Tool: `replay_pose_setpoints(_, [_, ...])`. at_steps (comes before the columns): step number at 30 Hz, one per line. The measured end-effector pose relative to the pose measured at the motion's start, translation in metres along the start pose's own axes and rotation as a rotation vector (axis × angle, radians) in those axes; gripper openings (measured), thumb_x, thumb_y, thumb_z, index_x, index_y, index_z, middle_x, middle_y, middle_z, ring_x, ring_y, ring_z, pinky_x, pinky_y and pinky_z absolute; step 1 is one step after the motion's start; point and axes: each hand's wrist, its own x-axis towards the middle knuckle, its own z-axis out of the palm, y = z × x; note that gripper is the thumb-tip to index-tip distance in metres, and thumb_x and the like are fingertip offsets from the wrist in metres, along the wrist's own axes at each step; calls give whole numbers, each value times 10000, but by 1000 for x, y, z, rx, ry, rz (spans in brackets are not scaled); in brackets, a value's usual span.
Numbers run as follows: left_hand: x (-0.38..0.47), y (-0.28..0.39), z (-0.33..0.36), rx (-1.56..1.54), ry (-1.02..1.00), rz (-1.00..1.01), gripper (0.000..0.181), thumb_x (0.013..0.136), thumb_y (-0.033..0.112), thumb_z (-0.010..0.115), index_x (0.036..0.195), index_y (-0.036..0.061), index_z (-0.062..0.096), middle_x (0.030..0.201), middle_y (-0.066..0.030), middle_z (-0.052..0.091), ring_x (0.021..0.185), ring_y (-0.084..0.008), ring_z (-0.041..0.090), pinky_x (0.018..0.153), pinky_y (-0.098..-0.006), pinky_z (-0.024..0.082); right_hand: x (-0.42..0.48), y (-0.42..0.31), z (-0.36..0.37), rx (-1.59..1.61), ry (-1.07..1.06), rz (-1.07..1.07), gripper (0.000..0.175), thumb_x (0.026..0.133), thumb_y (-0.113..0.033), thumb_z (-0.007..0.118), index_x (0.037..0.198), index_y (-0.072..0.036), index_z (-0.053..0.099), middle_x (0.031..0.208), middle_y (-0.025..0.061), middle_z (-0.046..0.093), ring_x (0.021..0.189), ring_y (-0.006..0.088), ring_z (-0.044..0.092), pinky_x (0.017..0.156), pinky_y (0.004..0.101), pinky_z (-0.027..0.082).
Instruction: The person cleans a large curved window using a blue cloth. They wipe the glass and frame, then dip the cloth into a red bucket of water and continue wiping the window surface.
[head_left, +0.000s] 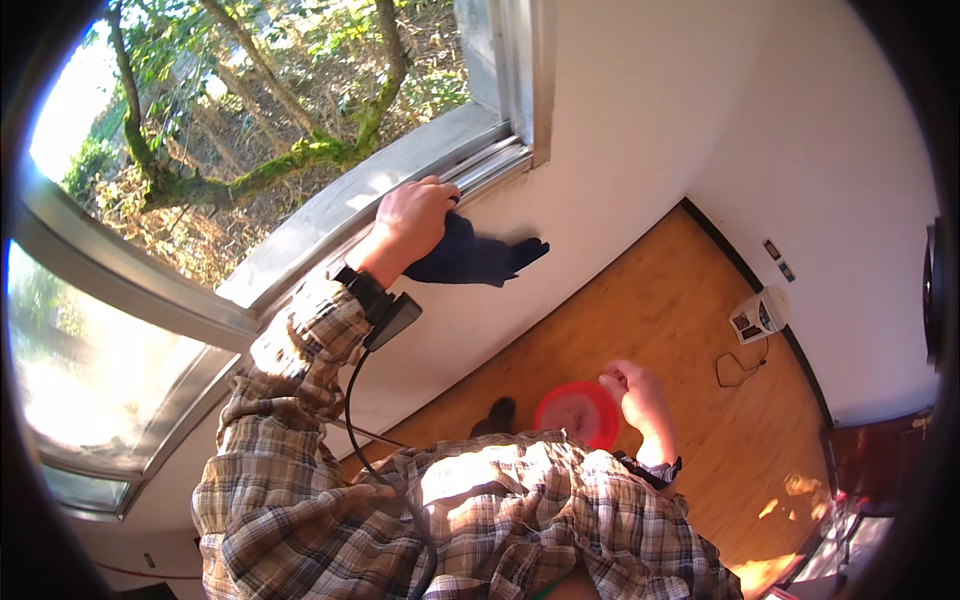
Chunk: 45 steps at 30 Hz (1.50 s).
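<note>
My left hand (416, 214) is at the metal window track (487, 169) on the sill, its fingers curled over the inner edge. It grips a dark navy cloth (469, 251) that hangs down against the white wall. A dark ring or band shows on one finger. My right hand (634, 390) hangs low at my side, fingers loosely bent, with nothing visible in it. From this angle it appears beside the rim of a red plastic basin (611, 435) below, which seems to hold cloudy water. Part of the basin is hidden by my plaid shirt.
A sliding window sash (112, 375) stands at the left, with mossy branches (300, 156) outside the opening. A small white appliance (759, 313) with a cord rests on the wooden floor (675, 300) by the right wall. A black cable (351, 397) runs from my left wrist.
</note>
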Motion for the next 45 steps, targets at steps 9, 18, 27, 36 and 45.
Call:
replay_pose_setpoints(9, [-160, -45, -64, 165, 106, -242, 136, 800, 80, 584, 925, 95, 637, 805, -107, 577, 764, -316, 574, 663, -393, 459, 29, -37, 8, -15, -57, -270, 160, 792, -131, 662, 898, -23, 611, 779, 142, 636, 672, 279, 613, 606, 361, 483])
replay_pose_setpoints(18, [-198, -50, -74, 481, 111, -266, 151, 774, 54, 538, 885, 95, 633, 831, -113, 596, 783, -317, 591, 658, -395, 489, 16, -46, 13, -73, -165, -286, 193, 782, -130, 682, 936, -25, 634, 794, 122, 664, 655, 207, 616, 602, 307, 485])
replay_pose_setpoints(27, [-192, -12, -57, -1091, 465, -453, 158, 917, 83, 548, 1030, 2, 623, 908, 26, 593, 842, -50, 512, 781, -218, 424, 8, -41, 14, -109, -198, -255, 201, 783, -165, 676, 918, -23, 627, 759, 136, 642, 612, 221, 587, 576, 334, 475])
replay_pose_setpoints(36, [-148, 58, 77, -1998, 81, -482, 237, 947, 158, 483, 1152, 44, 521, 1082, -77, 593, 1006, -187, 563, 905, -330, 445, -11, -14, 30, -17, -125, -281, 152, 794, -120, 627, 888, -5, 593, 819, 169, 630, 777, 352, 612, 671, 396, 486])
replay_pose_setpoints(45, [-185, 148, 231, -1969, -605, -767, 262, 962, 187, 475, 1182, 50, 511, 1128, -67, 570, 1052, -191, 545, 947, -355, 434, -133, 107, 36, 177, 119, 542, 188, 875, -172, 565, 908, 11, 541, 714, 131, 557, 655, 198, 529, 601, 346, 419])
